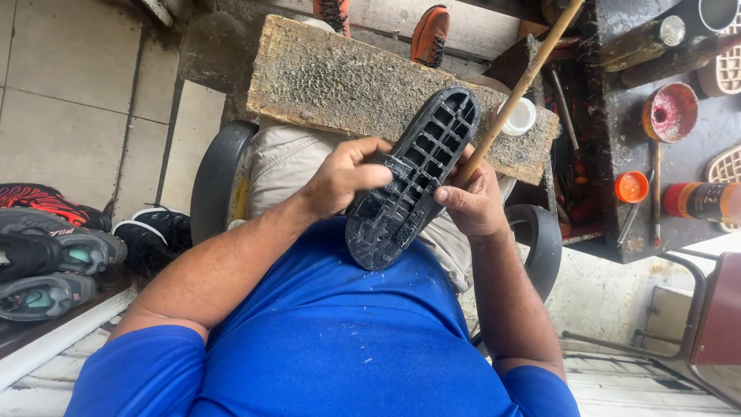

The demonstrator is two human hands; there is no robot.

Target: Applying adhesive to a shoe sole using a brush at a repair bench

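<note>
While the black shoe sole [413, 181] is propped with its ribbed, honeycombed inner face upward, heel end against the blue shirt [340, 332] and toe end resting on the rough wooden board [340, 77] that lies across the lap, it is gripped from both sides. The left hand [343, 176] is curled over the sole's left edge near the middle, the fingers [378, 171] bent closed upon the rim and the thumb hidden beneath. The right hand [475, 205] is closed around the lower end of a long wooden stick [525, 77], whose tip is pressed against the sole's right edge; the thumb is laid flat along the rim. The step in hand is judged to be working along the sole's edge with the stick, perhaps spreading or scraping adhesive, though none can be made out. A firm hold by the left hand and a steady, guided stroke would be called for next. An orange-capped container [631, 187] and a red-stained tin [669, 112] stand on the dark surface [617, 139] to the right; sneakers [54, 247] are lined on the floor at left.
</note>
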